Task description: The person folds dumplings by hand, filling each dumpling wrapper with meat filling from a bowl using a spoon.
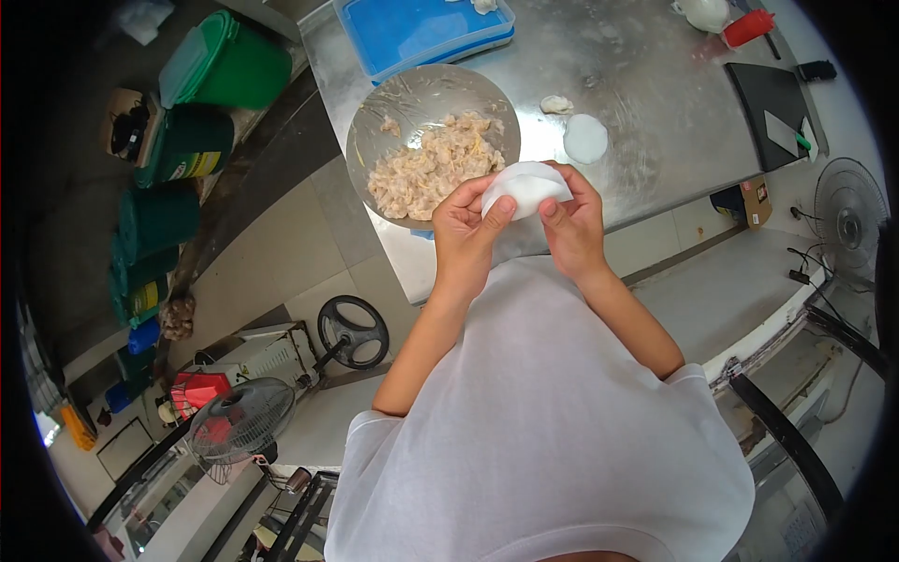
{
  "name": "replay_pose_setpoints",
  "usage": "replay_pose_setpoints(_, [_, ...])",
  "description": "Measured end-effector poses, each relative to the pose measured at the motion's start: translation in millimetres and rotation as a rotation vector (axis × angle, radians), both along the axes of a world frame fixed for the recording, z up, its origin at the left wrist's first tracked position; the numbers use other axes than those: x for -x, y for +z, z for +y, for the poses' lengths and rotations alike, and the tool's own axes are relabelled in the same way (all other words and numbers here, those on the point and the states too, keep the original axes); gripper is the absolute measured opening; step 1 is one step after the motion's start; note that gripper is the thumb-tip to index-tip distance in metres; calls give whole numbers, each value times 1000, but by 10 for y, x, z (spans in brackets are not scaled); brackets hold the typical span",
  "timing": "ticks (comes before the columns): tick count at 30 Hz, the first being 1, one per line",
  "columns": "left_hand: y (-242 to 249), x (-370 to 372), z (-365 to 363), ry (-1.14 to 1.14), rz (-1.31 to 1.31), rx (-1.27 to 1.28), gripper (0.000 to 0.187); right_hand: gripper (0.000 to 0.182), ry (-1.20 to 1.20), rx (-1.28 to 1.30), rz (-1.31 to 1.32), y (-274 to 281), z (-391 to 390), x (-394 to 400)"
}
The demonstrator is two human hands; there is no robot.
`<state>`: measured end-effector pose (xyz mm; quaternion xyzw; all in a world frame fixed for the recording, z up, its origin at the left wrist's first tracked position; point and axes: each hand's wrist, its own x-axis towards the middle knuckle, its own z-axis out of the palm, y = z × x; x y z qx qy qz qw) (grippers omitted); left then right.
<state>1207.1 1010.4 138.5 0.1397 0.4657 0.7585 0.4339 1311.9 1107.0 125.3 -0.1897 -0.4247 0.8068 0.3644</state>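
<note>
Both hands hold a white, round dumpling wrapper up close to my chest, its upper part looking folded over. My left hand grips its left side with the thumb on the near face. On the right edge, my right hand pinches it the same way. Whether filling lies inside is hidden. Just beyond my left hand stands a wide metal bowl with pale, chunky filling. Past my right hand, round white wrappers lie on the steel table, beside a small folded dumpling.
A blue plastic container sits behind the bowl. At the table's far right are a red squeeze bottle and a black board. Green bins line the left wall; a fan stands at lower left.
</note>
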Motion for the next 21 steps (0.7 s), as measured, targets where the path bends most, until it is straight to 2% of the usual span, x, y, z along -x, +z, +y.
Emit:
replay_pose_setpoints(7, [25,-17,10,23,81,27,38,42,10,-62,9,-49,63,9])
replay_pose_setpoints(13, [0,16,12,62,23,-38,39,39,37,113,144,-65,41,-62])
replay_pose_setpoints(21, [23,17,12,48,26,-72,36,24,-5,34,60,23,52,-41])
